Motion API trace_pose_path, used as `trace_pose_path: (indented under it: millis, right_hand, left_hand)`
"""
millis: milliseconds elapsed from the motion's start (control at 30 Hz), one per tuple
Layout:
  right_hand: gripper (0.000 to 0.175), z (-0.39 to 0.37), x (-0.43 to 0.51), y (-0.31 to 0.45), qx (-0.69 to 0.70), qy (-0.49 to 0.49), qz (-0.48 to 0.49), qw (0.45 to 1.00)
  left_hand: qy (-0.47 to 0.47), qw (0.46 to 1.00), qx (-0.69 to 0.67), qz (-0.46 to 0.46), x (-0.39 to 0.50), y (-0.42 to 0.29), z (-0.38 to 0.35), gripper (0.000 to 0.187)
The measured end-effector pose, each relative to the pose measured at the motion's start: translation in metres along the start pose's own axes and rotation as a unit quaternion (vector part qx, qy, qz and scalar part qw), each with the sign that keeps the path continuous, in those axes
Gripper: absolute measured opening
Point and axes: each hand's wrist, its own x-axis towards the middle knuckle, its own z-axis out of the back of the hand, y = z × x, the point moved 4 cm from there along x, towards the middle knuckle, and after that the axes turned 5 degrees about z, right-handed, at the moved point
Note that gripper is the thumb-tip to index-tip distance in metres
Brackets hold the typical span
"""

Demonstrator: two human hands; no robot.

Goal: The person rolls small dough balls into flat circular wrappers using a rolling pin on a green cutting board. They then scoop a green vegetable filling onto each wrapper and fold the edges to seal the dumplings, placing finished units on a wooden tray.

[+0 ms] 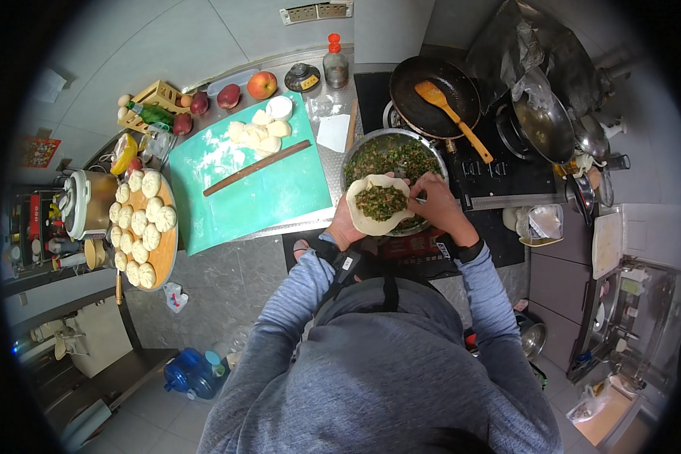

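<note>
My left hand (345,222) holds a round dough wrapper (374,225) from below, with chopped green filling (381,202) heaped in its middle. At the wrapper's right edge, the fingers of my right hand (436,203) are pinched on the dough rim. Both hands are over a metal bowl (444,170) of the same filling. To the left, a green mat (249,218) dusted with flour bears a wooden rolling pin (256,168) and several dough pieces (269,146). Pleated buns (139,221) stand on a round wooden board (164,249) at the far left.
A frying pan (400,93) with a wooden spatula (444,108) sits on the black stove (476,187), beside a wok (539,127). Behind the mat are an apple (262,85), a black lid (302,78) and a red-capped bottle (335,65). A rice cooker (88,204) stands left of the buns.
</note>
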Motion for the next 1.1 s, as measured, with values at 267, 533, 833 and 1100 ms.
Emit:
trace_pose_path:
  millis: [267, 533, 833, 1100]
  right_hand:
    - [0.018, 0.018, 0.005, 0.025, 0.02, 0.001, 0.019, 1.0]
    - [0.013, 0.034, 0.02, 0.065, 0.1, 0.009, 0.043, 0.994]
    - [0.017, 0.036, -0.01, 0.046, 0.048, -0.042, -0.044, 0.997]
    - [0.016, 0.021, -0.025, 0.044, 0.079, -0.07, -0.101, 0.989]
  left_hand:
    - [0.016, 1.0, -0.016, 0.002, -0.001, 0.003, 0.006, 0.06]
    - [0.022, 0.998, -0.051, -0.011, 0.0, 0.008, 0.006, 0.058]
    - [0.014, 0.999, -0.011, -0.046, -0.001, 0.006, -0.003, 0.057]
    - [0.016, 0.999, -0.027, -0.043, 0.0, 0.007, -0.006, 0.057]
